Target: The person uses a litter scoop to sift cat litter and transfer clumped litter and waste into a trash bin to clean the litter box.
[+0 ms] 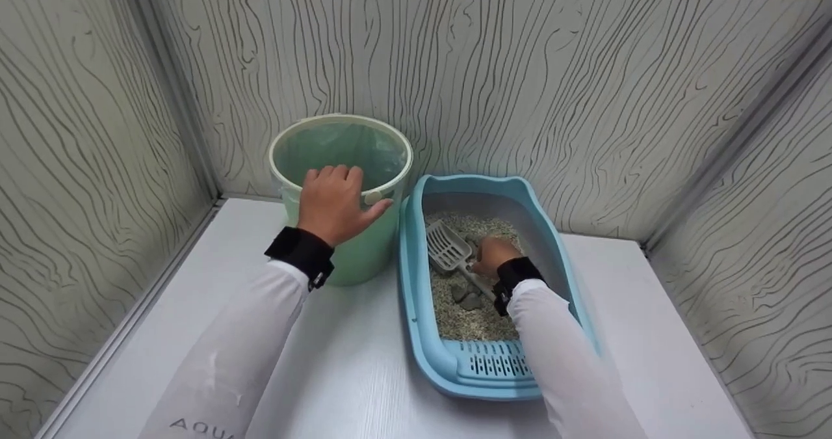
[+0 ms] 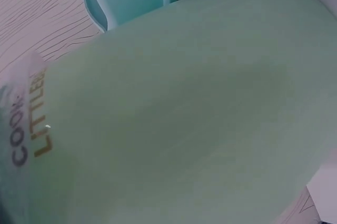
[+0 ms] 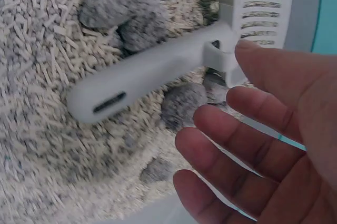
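My left hand holds the near rim of a pale green bin, fingers bent over the edge and thumb outside. A thin clear bag lines the bin. In the left wrist view the bin's side fills the picture and hides that hand. My right hand reaches into a blue litter box, fingers loosely spread just over the litter. A grey slotted scoop lies there, its neck right at my thumb tip. Dark grey clumps lie beside the scoop's handle.
The bin and litter box stand side by side on a white tabletop. Wood-grain patterned walls enclose it at the back and sides. A slotted step forms the box's near end.
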`<state>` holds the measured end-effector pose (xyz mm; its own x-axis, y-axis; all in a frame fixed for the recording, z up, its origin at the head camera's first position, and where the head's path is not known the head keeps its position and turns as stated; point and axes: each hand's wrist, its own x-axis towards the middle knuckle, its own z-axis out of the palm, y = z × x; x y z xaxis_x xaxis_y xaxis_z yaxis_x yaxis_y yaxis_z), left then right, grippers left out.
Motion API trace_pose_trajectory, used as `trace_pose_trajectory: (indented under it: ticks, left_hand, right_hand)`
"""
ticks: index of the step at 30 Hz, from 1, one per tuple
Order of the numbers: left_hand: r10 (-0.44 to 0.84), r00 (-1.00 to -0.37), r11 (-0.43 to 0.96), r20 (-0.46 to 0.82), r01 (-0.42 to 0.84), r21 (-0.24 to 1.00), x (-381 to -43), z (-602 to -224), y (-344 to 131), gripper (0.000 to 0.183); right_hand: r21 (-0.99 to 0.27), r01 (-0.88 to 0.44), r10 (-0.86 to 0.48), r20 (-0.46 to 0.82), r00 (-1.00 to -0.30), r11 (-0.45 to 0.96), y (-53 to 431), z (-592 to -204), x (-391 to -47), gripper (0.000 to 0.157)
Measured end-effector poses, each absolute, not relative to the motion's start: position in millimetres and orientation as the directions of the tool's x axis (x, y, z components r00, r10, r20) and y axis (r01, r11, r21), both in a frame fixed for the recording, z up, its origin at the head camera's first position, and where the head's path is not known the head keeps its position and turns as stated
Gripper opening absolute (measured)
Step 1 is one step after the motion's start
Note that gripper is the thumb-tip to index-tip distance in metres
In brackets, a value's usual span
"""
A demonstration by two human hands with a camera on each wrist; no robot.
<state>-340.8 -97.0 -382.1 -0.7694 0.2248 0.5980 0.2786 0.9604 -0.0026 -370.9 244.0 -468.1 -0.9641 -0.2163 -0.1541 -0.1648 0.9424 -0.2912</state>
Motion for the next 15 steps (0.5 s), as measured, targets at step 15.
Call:
trace_pose_trajectory:
  ticks: [15]
  left_hand:
    - [0.214, -0.754, 0.968, 0.621, 0.247, -0.034, -346, -389, -95, 0.069]
  right_hand:
    - [-0.267, -0.154, -0.196, -0.137, -0.971, 0.951, 238, -496, -378, 0.017]
